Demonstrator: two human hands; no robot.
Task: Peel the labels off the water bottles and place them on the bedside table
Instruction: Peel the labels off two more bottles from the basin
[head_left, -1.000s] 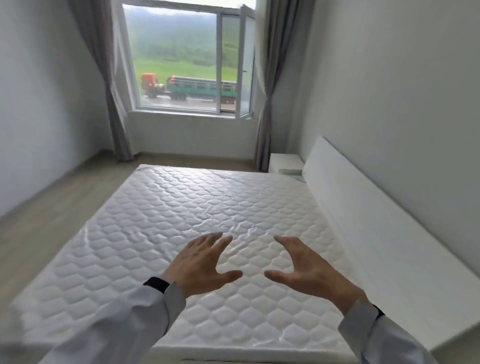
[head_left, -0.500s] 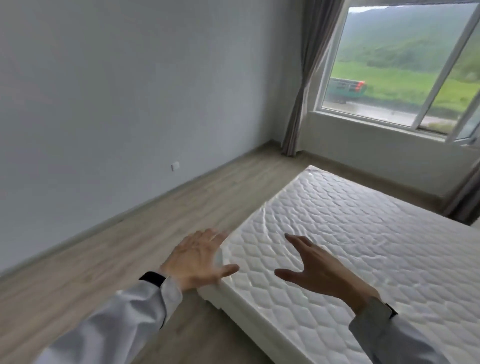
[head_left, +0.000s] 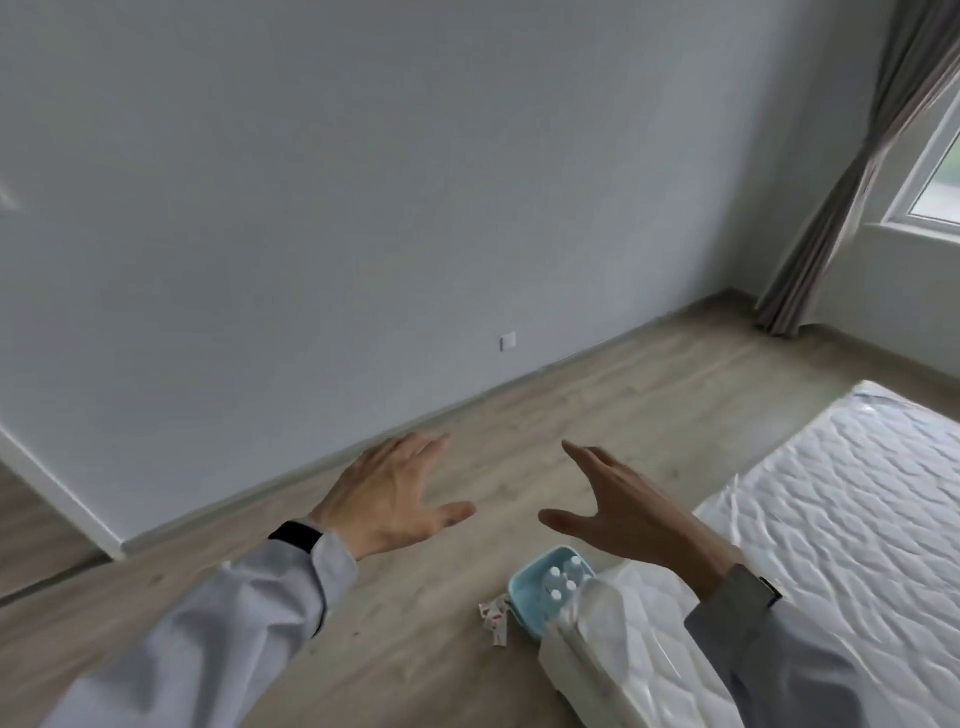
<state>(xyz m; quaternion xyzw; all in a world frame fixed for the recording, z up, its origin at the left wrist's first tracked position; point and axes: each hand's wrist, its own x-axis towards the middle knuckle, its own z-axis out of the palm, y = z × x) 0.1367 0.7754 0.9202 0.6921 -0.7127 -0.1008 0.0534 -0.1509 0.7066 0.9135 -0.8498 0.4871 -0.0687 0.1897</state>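
head view, over the wood floor (head_left: 415, 649): left hand (head_left: 387, 499) and right hand (head_left: 618, 512), both empty, fingers spread wide, palms turned toward each other. below the right-hand fingers: light blue basket (head_left: 524, 597) on the floor, touching the mattress (head_left: 831, 519) corner, holding water bottles (head_left: 563, 577), white caps up. just left of the basket: crumpled label scraps (head_left: 493, 618) on the floor.
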